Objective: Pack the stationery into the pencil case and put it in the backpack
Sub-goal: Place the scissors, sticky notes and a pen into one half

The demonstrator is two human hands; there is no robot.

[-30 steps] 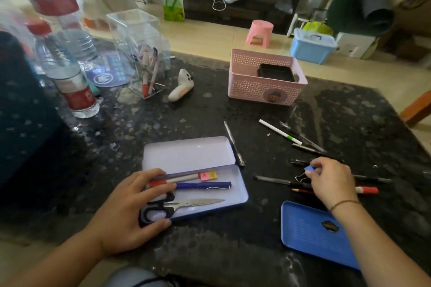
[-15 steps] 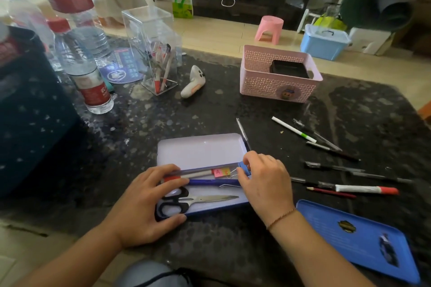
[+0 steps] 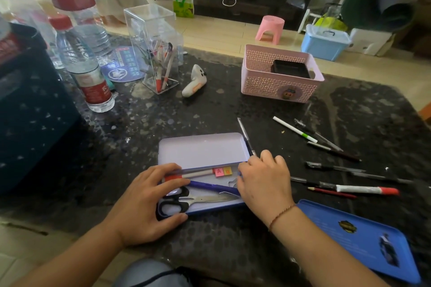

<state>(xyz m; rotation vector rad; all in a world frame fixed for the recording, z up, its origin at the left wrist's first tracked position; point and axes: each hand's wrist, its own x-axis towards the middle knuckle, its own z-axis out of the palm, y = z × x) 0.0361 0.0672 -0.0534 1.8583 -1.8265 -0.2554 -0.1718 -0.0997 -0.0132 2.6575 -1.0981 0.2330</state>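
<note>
The open lilac pencil case [image 3: 203,149] lies on the dark table in front of me. Inside are black-handled scissors [image 3: 205,199], a blue pen [image 3: 210,186], a red-capped marker [image 3: 196,173] and small sticky notes [image 3: 223,172]. My left hand [image 3: 144,202] grips the case's left end, thumb under the near edge and fingers over the pens. My right hand [image 3: 263,182] is at the case's right end, pinching a small blue binder clip [image 3: 239,173] that it mostly hides. Loose pens [image 3: 333,166] and a red-tipped marker [image 3: 367,190] lie to the right. A dark blue backpack [image 3: 35,112] stands at the left.
A blue tin lid [image 3: 363,240] lies at the near right. A pink basket [image 3: 279,81] stands at the back, with a clear pen holder [image 3: 158,53], a white figurine [image 3: 194,81] and water bottles [image 3: 81,60] at the back left. One pen [image 3: 246,137] rests against the case's right side.
My right hand picked a blue clip from among the loose pens and carried it left to the case's right end. My left hand stayed on the case.
</note>
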